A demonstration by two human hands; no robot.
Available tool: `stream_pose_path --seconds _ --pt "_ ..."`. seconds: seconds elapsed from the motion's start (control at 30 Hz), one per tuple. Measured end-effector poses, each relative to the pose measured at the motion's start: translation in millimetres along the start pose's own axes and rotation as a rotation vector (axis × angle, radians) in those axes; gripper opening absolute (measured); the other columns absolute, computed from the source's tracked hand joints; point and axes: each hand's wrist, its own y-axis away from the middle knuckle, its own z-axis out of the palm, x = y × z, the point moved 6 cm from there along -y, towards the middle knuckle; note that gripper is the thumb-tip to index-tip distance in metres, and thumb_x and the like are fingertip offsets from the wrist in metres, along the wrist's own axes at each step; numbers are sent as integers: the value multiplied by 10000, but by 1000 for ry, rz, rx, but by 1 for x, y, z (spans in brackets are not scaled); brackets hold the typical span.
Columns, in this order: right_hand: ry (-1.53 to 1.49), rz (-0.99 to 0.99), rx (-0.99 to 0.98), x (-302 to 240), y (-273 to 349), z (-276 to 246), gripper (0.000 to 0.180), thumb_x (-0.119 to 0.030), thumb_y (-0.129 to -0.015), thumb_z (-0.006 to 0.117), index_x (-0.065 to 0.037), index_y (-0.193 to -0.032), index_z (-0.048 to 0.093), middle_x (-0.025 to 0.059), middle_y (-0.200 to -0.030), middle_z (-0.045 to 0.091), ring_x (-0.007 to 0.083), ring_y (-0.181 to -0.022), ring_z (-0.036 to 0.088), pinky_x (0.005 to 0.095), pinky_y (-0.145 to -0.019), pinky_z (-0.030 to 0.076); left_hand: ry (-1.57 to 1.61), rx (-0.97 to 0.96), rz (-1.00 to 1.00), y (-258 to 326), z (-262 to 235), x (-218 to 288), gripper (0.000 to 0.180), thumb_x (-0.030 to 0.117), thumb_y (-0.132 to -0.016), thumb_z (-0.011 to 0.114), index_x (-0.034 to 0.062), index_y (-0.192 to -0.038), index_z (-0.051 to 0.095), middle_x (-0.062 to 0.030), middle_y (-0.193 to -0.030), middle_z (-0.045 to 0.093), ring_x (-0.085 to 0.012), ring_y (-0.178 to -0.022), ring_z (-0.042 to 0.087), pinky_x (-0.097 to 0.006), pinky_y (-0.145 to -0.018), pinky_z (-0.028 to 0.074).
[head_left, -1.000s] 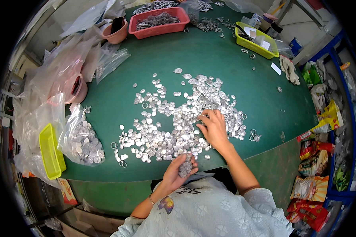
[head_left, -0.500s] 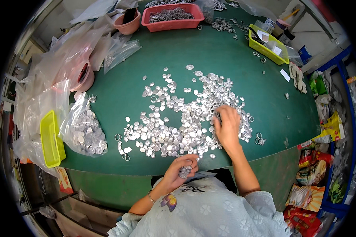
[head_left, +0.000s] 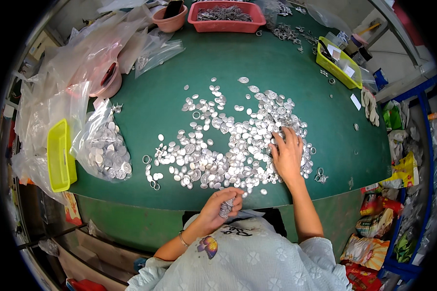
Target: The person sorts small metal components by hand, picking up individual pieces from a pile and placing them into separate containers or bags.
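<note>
A wide scatter of small silver metal discs (head_left: 228, 145) lies spread over the green table (head_left: 257, 68). My right hand (head_left: 287, 154) rests flat on the right part of the scatter, fingers apart and touching the discs. My left hand (head_left: 219, 205) is held near the table's front edge, close to my chest, fingers curled around a small stack of the same silver discs (head_left: 225, 208). My light patterned top fills the lower middle of the view.
A clear bag of discs (head_left: 104, 150) and a yellow tray (head_left: 59, 155) sit at the left edge among plastic bags. A red basket of metal parts (head_left: 226, 14), a pink bowl (head_left: 169, 20) and a yellow bin (head_left: 339, 62) stand at the back. Snack packets lie at the right.
My right hand has slid a little right and forward over the discs. My left hand stays near the front edge with its stack of discs.
</note>
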Motion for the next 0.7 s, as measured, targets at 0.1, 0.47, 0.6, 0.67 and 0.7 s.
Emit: stream_pose_path --seconds 0.1,0.47,0.6,0.67,0.7 --pt "-137 35 23 -6 -1 -9 234 -147 -764 671 -50 -972 627 116 -1066 537 297 -1031 480 448 -875 338 -12 -38 -5 -2 1 -1 192 128 -909 494 -6 -1023 570 -44 -718 472 -138 -635 418 -221 -479 328" --pt "94 -13 -130 -54 1 11 290 -210 -696 731 -27 -892 620 83 -944 543 258 -927 482 417 -818 325 -108 112 49 0 3 4 363 29 -843 577 16 -1203 530 -65 -1018 581 -156 -893 585 -287 -745 518" --pt "-29 -111 -95 -49 2 16 228 -148 -726 692 -11 -896 625 81 -947 556 244 -938 489 429 -848 336 -91 58 80 1 -5 4 387 35 -845 567 13 -1228 517 -49 -1035 574 -139 -894 577 -277 -752 502" --pt "-29 -90 -107 -40 0 13 207 -131 -727 688 -18 -888 623 81 -946 555 250 -937 488 430 -853 335 -67 35 94 2 -9 5 394 29 -840 563 14 -1231 516 -41 -1030 567 -132 -884 569 -270 -738 490" --pt "-52 -115 -91 -41 1 12 215 -119 -729 683 -14 -902 611 85 -938 553 258 -933 487 434 -863 331 -48 38 99 3 -9 6 400 22 -833 564 18 -1230 518 -37 -1014 562 -130 -871 562 -265 -720 486"
